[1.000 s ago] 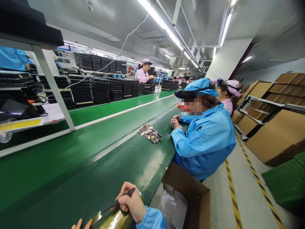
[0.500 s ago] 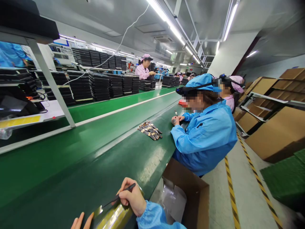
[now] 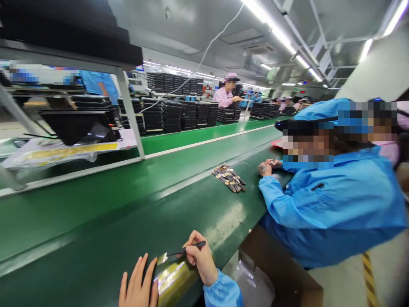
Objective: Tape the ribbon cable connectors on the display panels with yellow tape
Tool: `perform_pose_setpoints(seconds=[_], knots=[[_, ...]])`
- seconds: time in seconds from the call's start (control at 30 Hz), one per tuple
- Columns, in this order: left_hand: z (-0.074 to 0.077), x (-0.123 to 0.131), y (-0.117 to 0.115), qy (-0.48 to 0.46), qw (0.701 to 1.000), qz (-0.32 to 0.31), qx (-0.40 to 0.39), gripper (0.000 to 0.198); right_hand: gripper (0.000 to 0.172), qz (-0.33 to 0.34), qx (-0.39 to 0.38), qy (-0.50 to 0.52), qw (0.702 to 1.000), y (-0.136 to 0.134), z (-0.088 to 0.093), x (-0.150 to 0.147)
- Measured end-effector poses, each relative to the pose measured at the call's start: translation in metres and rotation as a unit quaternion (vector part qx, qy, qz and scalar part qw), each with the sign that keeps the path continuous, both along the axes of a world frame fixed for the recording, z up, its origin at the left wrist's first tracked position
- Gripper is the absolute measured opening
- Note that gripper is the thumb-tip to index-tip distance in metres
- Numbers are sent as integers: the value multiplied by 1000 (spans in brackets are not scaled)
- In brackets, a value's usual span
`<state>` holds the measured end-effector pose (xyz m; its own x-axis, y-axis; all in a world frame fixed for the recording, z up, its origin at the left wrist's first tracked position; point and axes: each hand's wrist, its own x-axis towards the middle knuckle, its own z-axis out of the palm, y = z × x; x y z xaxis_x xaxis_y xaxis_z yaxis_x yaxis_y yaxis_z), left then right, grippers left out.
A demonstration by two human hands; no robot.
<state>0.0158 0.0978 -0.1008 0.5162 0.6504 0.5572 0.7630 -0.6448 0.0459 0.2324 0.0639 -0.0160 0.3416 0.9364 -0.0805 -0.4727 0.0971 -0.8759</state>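
at the edge of the green bench (image 3: 96, 238), the left hand (image 3: 137, 285) has slid up, open and flat, beside the gold strip (image 3: 174, 277); the right hand (image 3: 200, 258) still pinches a black tool (image 3: 188, 248)

A thin black tool (image 3: 177, 253) slants over a glossy yellow-striped strip (image 3: 174, 278).

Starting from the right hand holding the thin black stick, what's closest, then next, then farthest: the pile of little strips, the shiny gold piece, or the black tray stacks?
1. Shiny gold piece: just beside the right hand and its thin black stick.
2. Pile of little strips: farther up the green belt.
3. Black tray stacks: far side, beyond the belt.
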Motion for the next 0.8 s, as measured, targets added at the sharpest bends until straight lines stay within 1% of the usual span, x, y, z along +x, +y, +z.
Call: perform_pose_setpoints(seconds=[0.07, 0.13, 0.23, 0.33, 0.5, 0.6, 0.8], knots=[[3, 0, 1, 23, 999, 0, 35, 47, 44, 3, -4, -11, 1000, -1, 3, 1], [9, 3, 0, 41, 997, 12, 58, 46, 45, 2, -10, -19, 1000, -2, 5, 3], [22, 10, -4, 50, 996, 30, 70, 45, 44, 8, -20, -39, 999, -3, 5, 6], [33, 17, -7, 37, 995, 34, 83, 45, 44, 15, -27, -53, 998, -4, 3, 9], [48, 23, -12, -2, 997, 55, 49, 45, 42, 6, -37, -62, 997, -3, 1, 11], [55, 22, -14, -1, 998, 46, 41, 45, 44, 8, -46, -61, 997, -3, 0, 11], [58, 18, -15, 2, 999, 36, -5, 48, 46, 10, -48, -59, 997, -2, -2, 13]])
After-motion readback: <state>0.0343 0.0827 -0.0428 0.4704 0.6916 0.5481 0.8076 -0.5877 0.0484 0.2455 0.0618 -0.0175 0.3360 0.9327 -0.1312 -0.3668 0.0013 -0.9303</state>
